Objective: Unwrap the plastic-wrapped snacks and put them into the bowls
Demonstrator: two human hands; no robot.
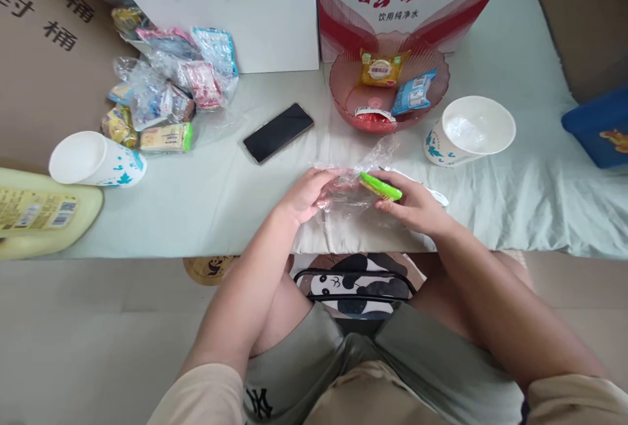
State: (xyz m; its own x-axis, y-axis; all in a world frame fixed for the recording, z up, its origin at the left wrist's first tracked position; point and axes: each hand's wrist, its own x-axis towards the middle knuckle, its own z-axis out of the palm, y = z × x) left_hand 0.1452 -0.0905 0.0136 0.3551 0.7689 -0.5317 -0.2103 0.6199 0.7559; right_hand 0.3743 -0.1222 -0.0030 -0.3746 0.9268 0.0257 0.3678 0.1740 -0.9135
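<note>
Hands (308, 195), clear plastic bag (344, 199) between

A table (220, 209) under pale green cloth: phone (279, 133) near the centre, bowl (343, 95) at two o'clock, paper cup (454, 150) at three, another cup (110, 162) at nine, snack packs (164, 137) at ten.

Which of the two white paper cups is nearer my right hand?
The cup just right of the pink bowl, with clear plastic inside; the other cup is far left, by the pale yellow container.
</note>
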